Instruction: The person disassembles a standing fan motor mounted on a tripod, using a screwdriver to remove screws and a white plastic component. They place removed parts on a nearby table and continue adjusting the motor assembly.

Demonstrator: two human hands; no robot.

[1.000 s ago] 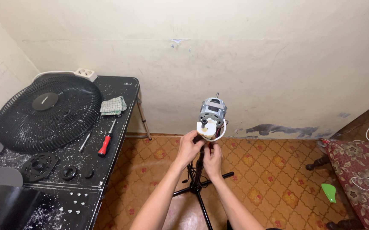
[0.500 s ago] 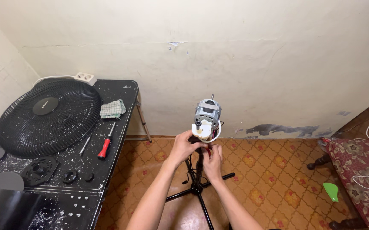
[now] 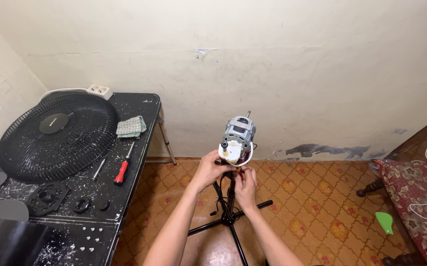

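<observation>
A bare grey fan motor (image 3: 238, 139) with a white gear housing sits on top of a black stand (image 3: 229, 216) with crossed legs on the floor. My left hand (image 3: 209, 169) grips the neck just under the motor from the left. My right hand (image 3: 245, 185) is closed on the pole and black wires slightly lower, on the right side. What the fingers pinch there is hidden.
A black table (image 3: 134, 162) at left carries a black fan grille (image 3: 58, 135), a red-handled screwdriver (image 3: 122, 170), a checked cloth (image 3: 130, 126), round black plastic parts (image 3: 48, 197) and small screws. A white power strip (image 3: 99, 90) lies at its back. A patterned seat (image 3: 412, 192) stands at right.
The view has shifted slightly; both hands stay at the neck below the motor, with the left hand now a little higher against the housing.
</observation>
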